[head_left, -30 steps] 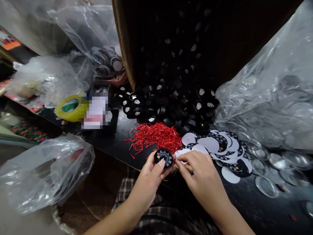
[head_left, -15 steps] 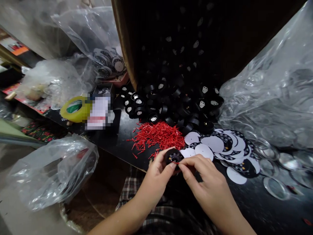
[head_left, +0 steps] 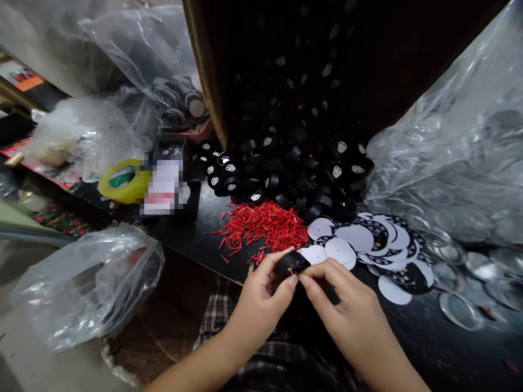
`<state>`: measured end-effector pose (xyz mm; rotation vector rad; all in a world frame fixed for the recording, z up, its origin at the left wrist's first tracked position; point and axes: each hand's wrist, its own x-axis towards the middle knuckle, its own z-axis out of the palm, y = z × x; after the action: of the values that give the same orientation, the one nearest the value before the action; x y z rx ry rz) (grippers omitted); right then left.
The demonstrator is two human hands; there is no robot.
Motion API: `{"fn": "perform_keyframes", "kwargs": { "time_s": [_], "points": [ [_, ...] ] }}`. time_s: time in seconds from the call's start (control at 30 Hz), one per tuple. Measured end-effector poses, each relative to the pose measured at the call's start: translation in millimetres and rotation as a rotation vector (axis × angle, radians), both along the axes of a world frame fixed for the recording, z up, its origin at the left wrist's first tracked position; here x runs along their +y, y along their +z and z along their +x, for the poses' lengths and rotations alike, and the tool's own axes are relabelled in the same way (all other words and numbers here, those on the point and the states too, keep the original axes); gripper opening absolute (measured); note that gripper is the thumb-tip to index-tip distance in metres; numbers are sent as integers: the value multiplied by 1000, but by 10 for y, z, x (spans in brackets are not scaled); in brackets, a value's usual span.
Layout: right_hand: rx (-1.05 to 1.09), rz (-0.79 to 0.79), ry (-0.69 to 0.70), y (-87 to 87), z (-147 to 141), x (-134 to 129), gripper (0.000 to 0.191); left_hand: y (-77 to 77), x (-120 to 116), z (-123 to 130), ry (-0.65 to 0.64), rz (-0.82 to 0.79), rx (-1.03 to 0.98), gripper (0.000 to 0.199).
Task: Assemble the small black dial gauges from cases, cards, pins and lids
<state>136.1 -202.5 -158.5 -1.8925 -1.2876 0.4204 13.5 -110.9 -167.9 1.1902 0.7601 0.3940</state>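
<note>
My left hand (head_left: 265,288) is closed around a small round black gauge (head_left: 291,262), thumb in front and fingers behind. The gauge is tilted, so its black side wall shows and its printed dial is seen only at a slant. Against the gauge's near right edge, my right hand (head_left: 343,299) has thumb and forefinger pinched together. A bit of red pointer shows by these fingertips, mostly hidden. Just beyond my hands lies a heap of red pointers (head_left: 269,226). Overlapping dial discs (head_left: 355,239), white or black printed side up, spread to the right.
Many black gauge housings (head_left: 286,174) fill a dark box's mouth behind. Clear round covers (head_left: 461,312) and a large plastic bag (head_left: 445,179) lie right. Yellow tape (head_left: 118,182) sits left on the black table (head_left: 196,239); another clear bag (head_left: 93,283) hangs below the edge.
The gauge has turned in my left hand: its dial faced me more before, and now its side wall shows. My right fingers stay at its edge.
</note>
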Motion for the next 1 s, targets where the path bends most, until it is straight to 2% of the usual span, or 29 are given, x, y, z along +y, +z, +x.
{"fn": "perform_keyframes", "kwargs": {
  "time_s": [0.2,0.4,0.47,0.53,0.6,0.67,0.77,0.93,1.0],
  "points": [
    [12,-22,-37,4,-80,-23,24,6,-36,-49,-5,262,145,35],
    [48,-26,-85,-22,-120,-43,25,54,-12,-53,-17,334,184,37],
    [49,-71,-77,-23,-76,-37,27,49,21,-33,-22,260,151,35],
    [46,-90,-43,-10,-9,-25,29,32,51,-7,-54,64,58,35],
    [7,-46,1,13,56,-9,21,10,69,15,-84,-176,-57,38],
    [-90,21,43,34,100,7,8,-9,73,26,-88,-331,-128,42],
    [-271,57,94,45,128,37,11,-19,83,22,-79,-346,-127,46],
    [-461,83,122,20,137,119,13,9,107,19,-158,-148,29,46],
    [-463,93,102,26,123,153,15,16,73,37,-118,-199,36,48]
  ]
}}
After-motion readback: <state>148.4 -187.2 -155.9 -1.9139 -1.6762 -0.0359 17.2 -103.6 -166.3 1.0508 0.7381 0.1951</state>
